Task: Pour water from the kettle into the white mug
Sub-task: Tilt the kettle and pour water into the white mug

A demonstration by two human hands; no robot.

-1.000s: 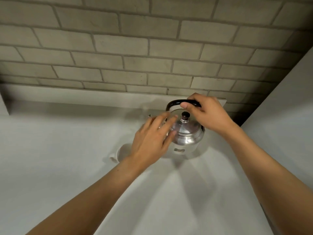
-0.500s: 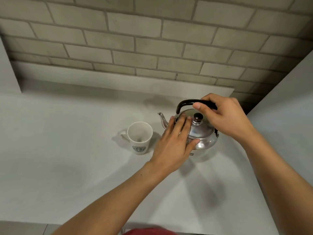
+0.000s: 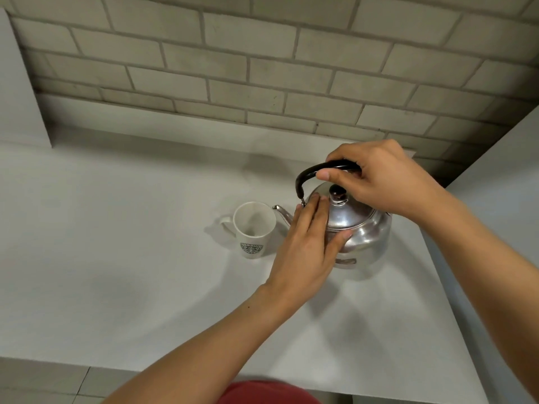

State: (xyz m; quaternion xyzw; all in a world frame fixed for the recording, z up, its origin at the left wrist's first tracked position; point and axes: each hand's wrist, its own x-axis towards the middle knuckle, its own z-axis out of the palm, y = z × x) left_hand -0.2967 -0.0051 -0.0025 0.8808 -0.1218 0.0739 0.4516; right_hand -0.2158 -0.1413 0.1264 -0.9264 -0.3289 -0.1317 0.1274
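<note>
A shiny steel kettle point(image 3: 363, 228) with a black lid knob stands upright on the grey counter point(image 3: 131, 258), its thin spout pointing left. My right hand point(image 3: 385, 179) is closed around its black arched handle point(image 3: 309, 172). My left hand point(image 3: 306, 243) lies flat against the kettle's left flank, fingers together, thumb on the front. Just left of the spout stands the white mug point(image 3: 253, 228), upright, with a dark round logo toward me and its handle to the left. The mug looks empty inside.
A pale brick wall point(image 3: 262, 68) backs the counter. White panels rise at the far left point(image 3: 17, 83) and right point(image 3: 501, 176). The counter's front edge runs along the bottom, with floor tiles point(image 3: 43, 383) and red clothing point(image 3: 262, 393) below it.
The view has tilted down and drawn back. My left hand slid from over the mug onto the kettle's side, uncovering the mug. My right hand keeps its hold on the handle.
</note>
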